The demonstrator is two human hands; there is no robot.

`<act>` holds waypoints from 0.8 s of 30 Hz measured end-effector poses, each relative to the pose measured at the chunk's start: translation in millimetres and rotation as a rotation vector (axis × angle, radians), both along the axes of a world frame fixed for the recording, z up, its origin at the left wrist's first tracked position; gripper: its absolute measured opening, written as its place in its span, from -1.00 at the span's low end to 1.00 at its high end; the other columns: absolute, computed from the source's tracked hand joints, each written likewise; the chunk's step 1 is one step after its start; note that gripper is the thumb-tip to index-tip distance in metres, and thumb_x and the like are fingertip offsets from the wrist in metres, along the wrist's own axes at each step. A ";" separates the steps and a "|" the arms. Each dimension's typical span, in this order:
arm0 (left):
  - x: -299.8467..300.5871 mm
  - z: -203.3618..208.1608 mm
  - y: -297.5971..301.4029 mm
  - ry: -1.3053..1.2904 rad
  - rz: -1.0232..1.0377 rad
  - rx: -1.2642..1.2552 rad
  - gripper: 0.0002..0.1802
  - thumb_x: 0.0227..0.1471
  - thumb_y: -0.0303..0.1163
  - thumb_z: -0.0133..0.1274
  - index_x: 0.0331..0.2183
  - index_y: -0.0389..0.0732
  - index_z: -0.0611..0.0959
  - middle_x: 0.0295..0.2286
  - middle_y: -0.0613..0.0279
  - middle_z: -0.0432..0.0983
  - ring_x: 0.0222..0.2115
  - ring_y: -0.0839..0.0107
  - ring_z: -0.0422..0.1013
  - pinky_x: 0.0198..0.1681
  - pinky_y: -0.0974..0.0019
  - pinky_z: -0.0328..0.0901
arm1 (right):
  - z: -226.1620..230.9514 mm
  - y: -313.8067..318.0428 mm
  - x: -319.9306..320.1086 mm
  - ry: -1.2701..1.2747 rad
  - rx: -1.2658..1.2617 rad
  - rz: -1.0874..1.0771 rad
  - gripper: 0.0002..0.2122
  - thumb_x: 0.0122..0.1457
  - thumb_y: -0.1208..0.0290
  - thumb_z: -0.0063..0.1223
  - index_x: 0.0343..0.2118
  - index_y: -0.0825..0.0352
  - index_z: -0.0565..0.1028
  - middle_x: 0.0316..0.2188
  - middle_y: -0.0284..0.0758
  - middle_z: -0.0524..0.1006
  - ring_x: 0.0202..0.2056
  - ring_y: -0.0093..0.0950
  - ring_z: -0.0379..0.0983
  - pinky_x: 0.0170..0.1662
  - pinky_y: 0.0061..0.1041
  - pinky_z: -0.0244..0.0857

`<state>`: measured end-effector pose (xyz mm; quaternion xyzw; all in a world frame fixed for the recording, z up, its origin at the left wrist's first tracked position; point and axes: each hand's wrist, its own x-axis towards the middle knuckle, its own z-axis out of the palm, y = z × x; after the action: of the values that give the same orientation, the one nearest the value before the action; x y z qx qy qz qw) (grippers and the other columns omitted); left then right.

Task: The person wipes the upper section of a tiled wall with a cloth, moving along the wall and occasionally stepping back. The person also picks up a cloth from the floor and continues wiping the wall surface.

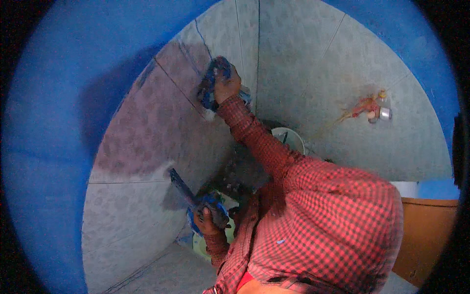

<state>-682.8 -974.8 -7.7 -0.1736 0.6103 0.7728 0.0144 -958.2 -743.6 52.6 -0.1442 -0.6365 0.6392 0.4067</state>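
My right hand (pixel 228 86) is stretched out to the tiled wall (pixel 139 134), closed on a crumpled, blue-stained rag (pixel 208 88). The rag is pressed against the tiles, close to streaks of blue paint. Lower down, my left hand (pixel 208 223) is wrapped round a long, dark, straight tool (pixel 182 186) smeared with blue; its kind cannot be made out. Its narrow end points up toward the tiles. Blue-smeared material bunches around this hand, and I cannot tell whether it is cloth or a container. A pale green container (pixel 200 247) shows partly behind the left hand.
Blue paint covers the wall (pixel 44 147) above the tiles. A whitish bucket (pixel 297 139) with a dark stick stands in the corner, partly behind my right arm. On the right wall, a small holder (pixel 384 100) carries several small items. A brown panel (pixel 426 235) stands at lower right.
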 end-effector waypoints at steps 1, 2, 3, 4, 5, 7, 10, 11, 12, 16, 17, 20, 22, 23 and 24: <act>-8.6 3.2 -0.3 0.021 -0.019 -0.008 -0.39 -0.16 -0.09 0.14 -0.15 -0.32 0.39 -0.34 0.07 0.40 -0.31 0.24 0.37 -0.27 0.22 0.30 | 31.6 -2.6 -6.9 0.142 0.044 -0.022 -0.74 0.02 0.48 0.02 -0.20 0.42 0.41 -0.31 -0.16 0.51 -0.26 -0.31 0.45 -0.13 -0.40 0.27; -9.6 9.8 2.3 0.031 -0.028 -0.090 -0.41 -0.15 -0.10 0.13 -0.15 -0.31 0.39 -0.33 0.08 0.40 -0.31 0.26 0.37 -0.28 0.22 0.30 | 65.7 -2.1 -13.2 0.193 0.164 0.000 -0.73 0.02 0.49 0.01 -0.18 0.43 0.39 -0.28 -0.16 0.49 -0.23 -0.32 0.43 -0.11 -0.42 0.26; -8.9 16.1 3.1 0.042 -0.037 -0.179 -0.42 -0.14 -0.11 0.13 -0.15 -0.29 0.39 -0.33 0.09 0.40 -0.31 0.27 0.36 -0.28 0.23 0.30 | 87.3 -1.1 -19.2 0.246 0.276 0.023 -0.71 0.03 0.50 0.00 -0.15 0.43 0.37 -0.24 -0.15 0.47 -0.20 -0.33 0.41 -0.09 -0.44 0.25; -7.5 22.3 5.0 0.051 -0.045 -0.269 -0.44 -0.13 -0.12 0.12 -0.15 -0.28 0.40 -0.32 0.10 0.40 -0.31 0.29 0.36 -0.29 0.24 0.30 | 89.6 1.0 -21.0 0.262 0.450 -0.108 -0.70 0.04 0.51 -0.02 -0.12 0.43 0.35 -0.21 -0.16 0.45 -0.18 -0.35 0.39 -0.08 -0.44 0.24; -5.1 28.6 7.8 0.059 -0.053 -0.358 -0.46 -0.12 -0.13 0.11 -0.15 -0.27 0.40 -0.32 0.11 0.41 -0.30 0.30 0.36 -0.30 0.24 0.30 | 88.6 4.9 -20.9 0.278 0.624 -0.239 -0.69 0.06 0.51 -0.04 -0.10 0.43 0.33 -0.19 -0.17 0.43 -0.15 -0.36 0.37 -0.08 -0.45 0.24; -15.3 40.5 14.3 0.072 -0.039 -0.407 -0.48 -0.11 -0.15 0.10 -0.14 -0.24 0.40 -0.30 0.12 0.40 -0.29 0.33 0.35 -0.30 0.25 0.30 | 82.5 4.1 -32.1 0.246 -0.063 0.275 -0.66 0.12 0.49 -0.11 -0.02 0.41 0.24 -0.09 -0.20 0.34 -0.07 -0.36 0.29 -0.04 -0.42 0.20; -29.4 77.7 29.3 -0.030 -0.022 -0.024 -0.46 -0.11 -0.18 0.09 -0.10 -0.23 0.38 -0.25 0.13 0.38 -0.25 0.33 0.33 -0.28 0.25 0.29 | 73.7 1.3 -14.0 0.063 -0.283 0.265 -0.65 0.15 0.46 -0.16 0.01 0.40 0.20 -0.09 -0.21 0.35 -0.07 -0.33 0.29 0.00 -0.38 0.16; -25.4 89.2 34.2 -0.026 0.002 0.023 -0.45 -0.11 -0.18 0.09 -0.10 -0.24 0.37 -0.27 0.15 0.40 -0.28 0.33 0.34 -0.27 0.27 0.28 | 70.9 -3.2 -13.2 0.074 -0.296 0.223 -0.64 0.15 0.46 -0.16 0.01 0.40 0.19 -0.09 -0.21 0.35 -0.08 -0.32 0.29 0.01 -0.37 0.15; -18.4 82.2 44.7 -0.022 0.045 0.055 -0.45 -0.11 -0.17 0.09 -0.10 -0.24 0.37 -0.28 0.16 0.40 -0.30 0.34 0.35 -0.27 0.28 0.28 | 58.2 1.0 -7.0 0.069 -0.302 0.177 -0.64 0.16 0.45 -0.16 0.02 0.40 0.18 -0.09 -0.21 0.35 -0.08 -0.32 0.29 0.02 -0.36 0.15; -16.8 79.6 58.7 -0.031 0.172 0.130 -0.45 -0.10 -0.15 0.09 -0.11 -0.24 0.36 -0.29 0.19 0.39 -0.35 0.33 0.35 -0.27 0.30 0.28 | 76.0 0.6 -24.6 -0.011 0.183 0.127 -0.66 0.14 0.44 -0.14 -0.02 0.39 0.23 -0.11 -0.15 0.35 -0.07 -0.25 0.29 0.02 -0.36 0.14; -17.2 82.3 61.8 -0.034 0.202 0.137 -0.44 -0.10 -0.15 0.09 -0.10 -0.24 0.35 -0.29 0.19 0.39 -0.36 0.33 0.36 -0.27 0.30 0.28 | 95.3 -3.8 -25.2 0.112 0.262 0.122 -0.67 0.14 0.43 -0.13 -0.03 0.39 0.25 -0.11 -0.14 0.35 -0.06 -0.22 0.29 0.02 -0.35 0.14; -14.5 106.4 65.6 -0.090 0.093 0.116 -0.42 -0.09 -0.16 0.09 -0.07 -0.25 0.33 -0.25 0.18 0.37 -0.34 0.30 0.36 -0.26 0.29 0.29 | 107.4 -1.2 -46.2 0.250 0.441 0.018 -0.67 0.12 0.39 -0.09 -0.07 0.41 0.29 -0.14 -0.09 0.36 -0.07 -0.18 0.29 0.00 -0.33 0.16; 1.9 99.8 67.8 -0.040 0.141 -0.025 -0.45 -0.08 -0.16 0.08 -0.09 -0.24 0.34 -0.27 0.19 0.38 -0.34 0.31 0.36 -0.28 0.28 0.29 | 135.1 16.9 -26.6 0.170 0.333 0.108 -0.66 0.12 0.36 -0.08 -0.07 0.43 0.29 -0.15 -0.08 0.36 -0.07 -0.18 0.30 -0.01 -0.32 0.18; 2.7 92.7 65.6 -0.015 0.186 -0.051 -0.46 -0.08 -0.17 0.08 -0.10 -0.24 0.34 -0.27 0.19 0.38 -0.34 0.31 0.36 -0.28 0.28 0.29 | 152.2 34.5 -16.2 0.177 0.183 0.136 -0.66 0.14 0.35 -0.10 -0.07 0.44 0.28 -0.14 -0.06 0.36 -0.07 -0.19 0.29 -0.02 -0.32 0.18; 9.1 83.5 60.3 0.001 0.257 -0.082 -0.47 -0.08 -0.17 0.07 -0.11 -0.24 0.34 -0.28 0.19 0.38 -0.34 0.31 0.36 -0.29 0.28 0.29 | 151.8 33.2 -20.2 0.198 0.121 0.111 -0.66 0.15 0.35 -0.11 -0.07 0.44 0.28 -0.14 -0.07 0.36 -0.07 -0.19 0.29 -0.02 -0.32 0.17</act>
<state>-673.7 -914.5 75.8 -0.2503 0.6141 0.7427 -0.0923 -978.5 -710.4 204.4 -0.0200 -0.6377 0.6321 0.4397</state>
